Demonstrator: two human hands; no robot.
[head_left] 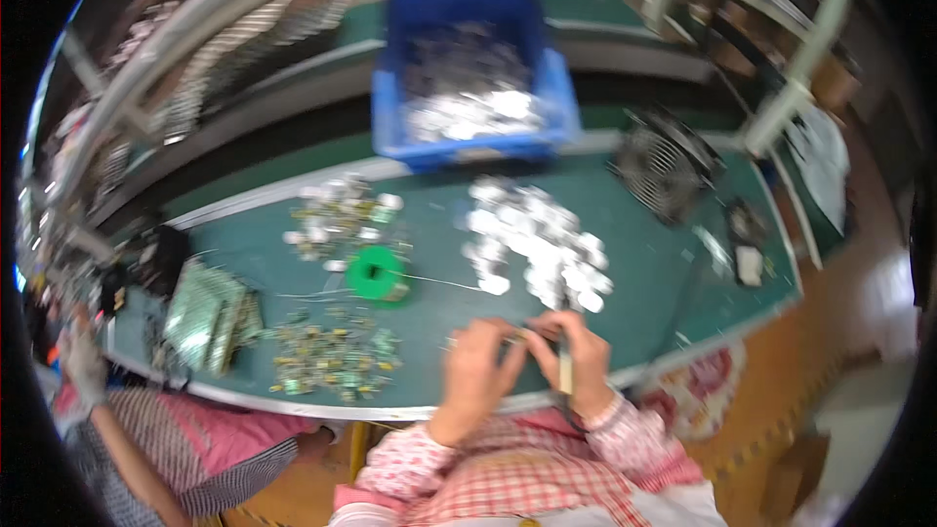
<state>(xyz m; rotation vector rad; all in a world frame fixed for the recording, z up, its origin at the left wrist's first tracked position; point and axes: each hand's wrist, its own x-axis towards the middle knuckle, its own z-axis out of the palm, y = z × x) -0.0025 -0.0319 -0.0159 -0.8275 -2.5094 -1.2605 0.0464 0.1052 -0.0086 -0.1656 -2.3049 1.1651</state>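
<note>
My left hand (475,366) is closed in a pinch over the near edge of the green table, its fingertips meeting those of the other hand. Whatever small piece lies between them is too blurred to name. My right hand (584,363) grips a soldering iron (565,371) with a pale handle, and a dark cord loops by the wrist. Just beyond both hands lies a heap of small white pieces (537,239). A green spool of solder wire (377,273) stands left of it, with thin wire trailing towards the white pieces.
Small green-and-yellow parts (337,356) and mixed parts (342,215) lie left. Stacked green panels (210,317) sit farther left. A blue bin (390,132) of silvery pieces stands at the back, a black fan (666,166) at right. A co-worker's arm (132,459) shows lower left.
</note>
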